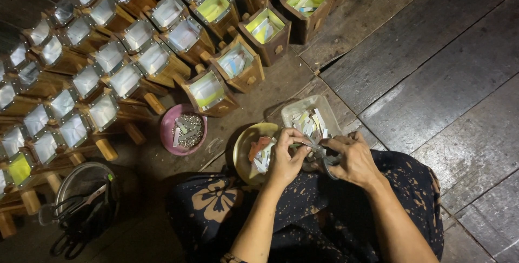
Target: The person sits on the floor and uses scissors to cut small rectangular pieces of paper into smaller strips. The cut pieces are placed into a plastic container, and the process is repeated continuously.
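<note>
My left hand (286,157) pinches a small paper strip above a yellow bowl (244,145) that holds coloured paper pieces. My right hand (354,157) grips a pair of scissors (327,160), whose blades point left toward the strip. Just beyond both hands lies a clear plastic tray (327,106) filled with white and pale paper strips. I sit on the floor with a dark flower-patterned cloth (216,203) over my legs.
Several rows of small wooden boxes (238,63) with white or yellow paper inside fill the upper left. A pink bowl (167,125) holds small metal bits. A metal bowl (81,179) with dark tools sits at lower left. Dark wooden floorboards (432,68) lie to the right.
</note>
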